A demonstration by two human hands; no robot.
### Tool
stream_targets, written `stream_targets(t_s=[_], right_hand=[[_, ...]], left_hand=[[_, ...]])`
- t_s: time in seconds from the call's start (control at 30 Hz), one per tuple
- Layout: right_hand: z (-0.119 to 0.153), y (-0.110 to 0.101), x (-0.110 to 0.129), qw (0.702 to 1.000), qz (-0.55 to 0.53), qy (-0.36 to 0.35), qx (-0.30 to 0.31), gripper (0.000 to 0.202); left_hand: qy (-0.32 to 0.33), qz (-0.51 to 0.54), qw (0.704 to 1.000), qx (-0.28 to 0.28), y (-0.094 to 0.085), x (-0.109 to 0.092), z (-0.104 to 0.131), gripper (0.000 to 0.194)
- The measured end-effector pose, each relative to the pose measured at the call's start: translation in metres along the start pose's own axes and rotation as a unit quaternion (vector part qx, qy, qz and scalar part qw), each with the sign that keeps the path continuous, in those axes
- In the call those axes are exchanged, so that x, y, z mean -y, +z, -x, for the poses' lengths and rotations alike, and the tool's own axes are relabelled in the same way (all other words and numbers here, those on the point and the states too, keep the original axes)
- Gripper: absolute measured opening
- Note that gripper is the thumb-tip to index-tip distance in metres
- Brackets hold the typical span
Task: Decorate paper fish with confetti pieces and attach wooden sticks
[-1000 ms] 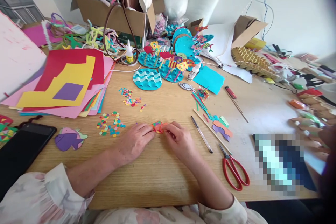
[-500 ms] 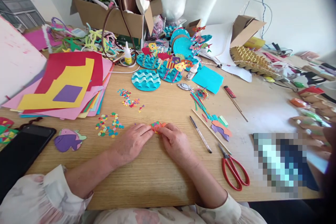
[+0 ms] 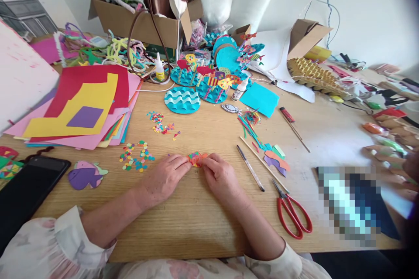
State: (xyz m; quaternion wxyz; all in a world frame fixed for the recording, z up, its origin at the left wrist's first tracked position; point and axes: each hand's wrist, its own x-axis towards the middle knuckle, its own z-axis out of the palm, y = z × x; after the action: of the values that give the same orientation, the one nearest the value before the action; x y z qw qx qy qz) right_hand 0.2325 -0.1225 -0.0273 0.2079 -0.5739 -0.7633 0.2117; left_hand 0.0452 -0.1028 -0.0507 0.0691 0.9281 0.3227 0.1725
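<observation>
Between my hands lies a small orange paper fish with coloured pieces on it, partly covered by my fingers. My left hand has its fingers together, pressing the fish's left end to the table. The fingertips of my right hand are pinched at its right end. Left of my hands are loose round paper dots. Beyond them lie small paper triangles. A purple and pink paper fish rests farther left. To the right are a pen, a wooden stick and red-handled scissors.
Stacked coloured sheets and a black phone occupy the left side. At the back stand a glue bottle, a wavy blue oval and a cardboard box. Paper scraps and a turquoise sheet lie to the right.
My right hand has shifted very slightly to the right, and a little more of the fish's orange end shows. My left hand stays in place.
</observation>
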Motion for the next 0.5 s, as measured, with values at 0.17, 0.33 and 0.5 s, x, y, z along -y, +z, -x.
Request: stream_targets(t_s=[0.17, 0.33, 0.5], right_hand=[[-0.001, -0.0004, 0.0005, 1.0, -0.005, 0.013, 0.006, 0.03], [0.0004, 0.003, -0.0016, 1.0, 0.019, 0.0, 0.004, 0.029], [0.0017, 0.0048, -0.0025, 1.0, 0.02, -0.006, -0.006, 0.029]], left_hand=[[0.003, -0.001, 1.0, -0.001, -0.0002, -0.0001, -0.0011, 0.029], [0.004, -0.003, 1.0, -0.003, -0.0012, -0.0003, -0.0017, 0.029], [0.002, -0.01, 1.0, -0.009, -0.0019, -0.0012, -0.0022, 0.029]])
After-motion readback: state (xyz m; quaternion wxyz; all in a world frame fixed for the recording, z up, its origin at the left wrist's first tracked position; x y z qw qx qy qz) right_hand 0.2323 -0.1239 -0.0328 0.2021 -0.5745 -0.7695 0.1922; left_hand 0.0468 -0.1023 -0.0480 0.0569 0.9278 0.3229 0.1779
